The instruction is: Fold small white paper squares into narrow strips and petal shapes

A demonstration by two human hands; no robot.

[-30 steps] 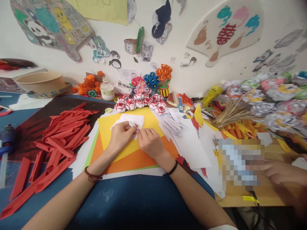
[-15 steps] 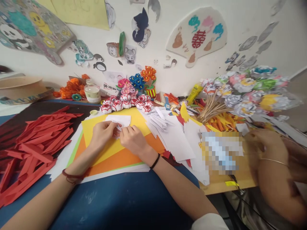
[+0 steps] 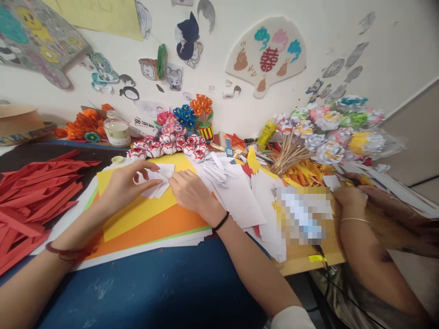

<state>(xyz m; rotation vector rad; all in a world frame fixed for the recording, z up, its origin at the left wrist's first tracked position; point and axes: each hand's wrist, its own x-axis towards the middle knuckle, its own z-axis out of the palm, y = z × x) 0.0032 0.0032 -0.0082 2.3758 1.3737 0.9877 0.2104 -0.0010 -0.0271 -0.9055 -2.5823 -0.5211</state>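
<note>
Left hand (image 3: 128, 185): thumb and fingers are held apart over the paper.
Right hand (image 3: 192, 189): fingers are curled at its right edge; whether it is gripped cannot be told.
White paper (image 3: 168, 170): laid on the yellow sheet (image 3: 130, 210).

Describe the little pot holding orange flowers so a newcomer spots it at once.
Find the fan-shaped panel on the wall. Below it to the left, just right of the blue flowers, stands the pot. It alone has red and yellow stripes.

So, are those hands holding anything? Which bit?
The right hand seems to pinch white paper by its right edge, partly hidden. The left hand is open, holding nothing.
</note>
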